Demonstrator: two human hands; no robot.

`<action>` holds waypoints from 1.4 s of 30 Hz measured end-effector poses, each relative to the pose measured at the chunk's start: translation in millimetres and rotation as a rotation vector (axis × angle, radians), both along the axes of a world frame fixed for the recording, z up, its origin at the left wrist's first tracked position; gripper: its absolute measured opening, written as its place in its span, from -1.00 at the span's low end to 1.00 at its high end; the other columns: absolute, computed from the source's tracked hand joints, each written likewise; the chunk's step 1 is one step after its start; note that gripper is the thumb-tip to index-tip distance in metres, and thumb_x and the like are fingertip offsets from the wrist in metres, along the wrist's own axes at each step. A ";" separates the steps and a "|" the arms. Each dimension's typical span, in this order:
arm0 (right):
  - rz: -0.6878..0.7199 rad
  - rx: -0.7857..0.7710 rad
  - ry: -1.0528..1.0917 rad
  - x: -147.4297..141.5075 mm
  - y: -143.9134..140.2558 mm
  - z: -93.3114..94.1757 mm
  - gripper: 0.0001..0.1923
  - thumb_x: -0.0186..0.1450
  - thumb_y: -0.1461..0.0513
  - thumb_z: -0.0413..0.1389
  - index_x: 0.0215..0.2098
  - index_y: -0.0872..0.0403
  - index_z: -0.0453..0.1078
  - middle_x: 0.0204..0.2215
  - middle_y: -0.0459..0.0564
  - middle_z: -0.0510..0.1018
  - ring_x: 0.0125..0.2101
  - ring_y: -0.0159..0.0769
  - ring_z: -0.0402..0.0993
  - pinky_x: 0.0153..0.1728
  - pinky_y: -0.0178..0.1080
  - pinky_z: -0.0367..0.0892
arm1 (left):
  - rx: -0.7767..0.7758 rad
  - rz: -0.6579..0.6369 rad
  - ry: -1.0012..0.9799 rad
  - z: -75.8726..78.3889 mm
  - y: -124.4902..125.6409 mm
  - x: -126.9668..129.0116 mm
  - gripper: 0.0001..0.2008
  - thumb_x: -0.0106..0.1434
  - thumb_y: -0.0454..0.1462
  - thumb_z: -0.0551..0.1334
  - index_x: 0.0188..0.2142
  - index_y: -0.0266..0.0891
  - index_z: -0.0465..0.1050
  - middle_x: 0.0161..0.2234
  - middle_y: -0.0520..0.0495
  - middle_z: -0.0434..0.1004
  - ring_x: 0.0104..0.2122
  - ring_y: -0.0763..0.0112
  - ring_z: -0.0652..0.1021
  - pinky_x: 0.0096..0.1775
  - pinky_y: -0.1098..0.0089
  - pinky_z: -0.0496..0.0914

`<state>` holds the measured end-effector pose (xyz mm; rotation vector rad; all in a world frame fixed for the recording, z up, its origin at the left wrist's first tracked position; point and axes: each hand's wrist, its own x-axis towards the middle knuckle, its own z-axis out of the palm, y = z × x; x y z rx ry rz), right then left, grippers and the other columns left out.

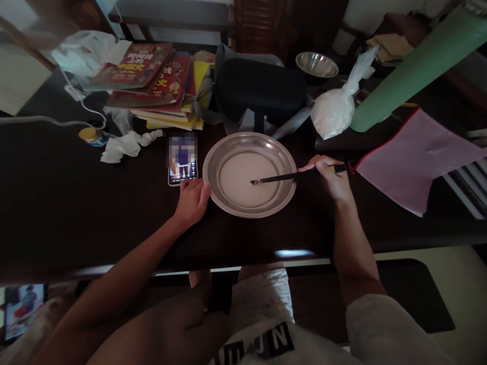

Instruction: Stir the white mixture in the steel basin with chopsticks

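While the right hand [332,178] pinches chopsticks [292,176] reaching left into the metal plate [283,198], the left hand [193,202] loosely touches its near-left rim.

A stack of books [160,86] is piled at the back, a black case [261,88] parked beside it, crumpled tissue [124,145] left nearby, pink cloth [414,157] spread out right.

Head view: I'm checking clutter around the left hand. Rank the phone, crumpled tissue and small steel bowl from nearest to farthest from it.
From the left hand:
1. Phone, just above the fingers.
2. Crumpled tissue, up and to the left.
3. Small steel bowl, far back on the right.
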<state>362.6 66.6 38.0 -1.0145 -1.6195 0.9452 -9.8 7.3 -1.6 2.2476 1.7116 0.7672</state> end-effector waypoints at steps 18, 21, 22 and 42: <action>0.005 -0.001 -0.011 0.6 0.8 -1.8 -0.76 0.33 -0.01 0.18 -0.31 -0.13 0.65 -0.37 -0.10 0.70 -0.26 -0.23 0.62 -0.08 -0.08 0.46 | -0.017 -0.004 0.008 0.2 -0.4 -0.3 -0.32 0.48 0.09 -0.38 -0.45 -0.16 0.29 -0.40 -0.14 0.50 -0.31 0.18 0.49 -0.14 0.12 0.28; 0.025 -0.005 0.007 0.9 0.9 -2.6 -0.74 0.34 -0.03 0.16 -0.34 -0.15 0.65 -0.42 -0.12 0.68 -0.32 -0.24 0.60 -0.15 -0.09 0.47 | -0.014 0.001 -0.003 -1.5 -0.5 -0.4 -0.36 0.49 0.06 -0.35 -0.44 -0.16 0.28 -0.38 -0.13 0.52 -0.31 0.17 0.50 -0.14 0.12 0.27; 0.060 -0.020 -0.011 0.6 0.8 -2.6 -0.73 0.33 -0.03 0.16 -0.33 -0.14 0.65 -0.40 -0.11 0.69 -0.30 -0.23 0.61 -0.14 -0.08 0.47 | -0.015 0.003 -0.005 -2.2 -0.5 -0.5 -0.38 0.50 0.05 -0.34 -0.44 -0.16 0.29 -0.37 -0.13 0.53 -0.30 0.17 0.50 -0.13 0.13 0.27; 0.098 -0.026 -0.027 1.9 1.9 -4.0 -0.73 0.33 -0.04 0.17 -0.31 -0.12 0.65 -0.37 -0.09 0.70 -0.28 -0.22 0.61 -0.12 -0.09 0.47 | -0.023 -0.011 0.003 -2.7 -0.1 -1.2 -0.41 0.52 -0.01 -0.30 -0.42 -0.18 0.32 -0.37 -0.14 0.50 -0.29 0.17 0.49 -0.12 0.14 0.26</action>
